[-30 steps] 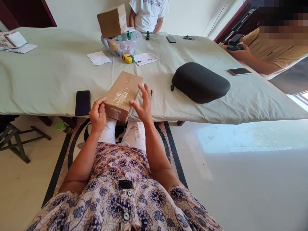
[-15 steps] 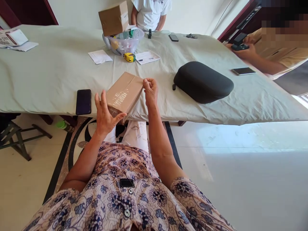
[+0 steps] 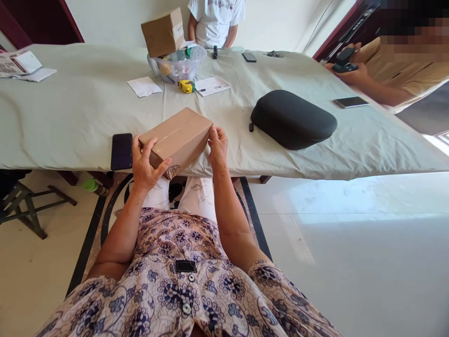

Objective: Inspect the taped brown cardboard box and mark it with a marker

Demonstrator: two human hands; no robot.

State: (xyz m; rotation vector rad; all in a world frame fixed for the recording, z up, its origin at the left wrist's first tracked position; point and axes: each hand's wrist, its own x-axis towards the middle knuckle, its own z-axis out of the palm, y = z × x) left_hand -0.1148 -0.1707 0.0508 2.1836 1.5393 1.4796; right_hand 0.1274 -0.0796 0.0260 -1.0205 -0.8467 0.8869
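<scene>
A closed brown cardboard box (image 3: 183, 133) is tilted between my hands at the table's near edge, a seam running along its top. My left hand (image 3: 145, 164) grips its left end, fingers over the upper edge and thumb low on the near side. At the right end, my right hand (image 3: 218, 146) holds the corner between thumb and fingers. Clear tape glints at the box's lower near corner. Just left of my left hand lies a dark phone (image 3: 121, 151).
A hard black case (image 3: 294, 119) sits to the right. Farther back stand a clear plastic basin (image 3: 182, 70) topped by another carton (image 3: 162, 35), a yellow tape measure (image 3: 186, 86) and papers (image 3: 144, 87). One person sits opposite; another at right holds a dark device (image 3: 345, 63).
The box has turned, so its side facing right shows more and the taped print is out of sight. My left hand has closed in on its left end.
</scene>
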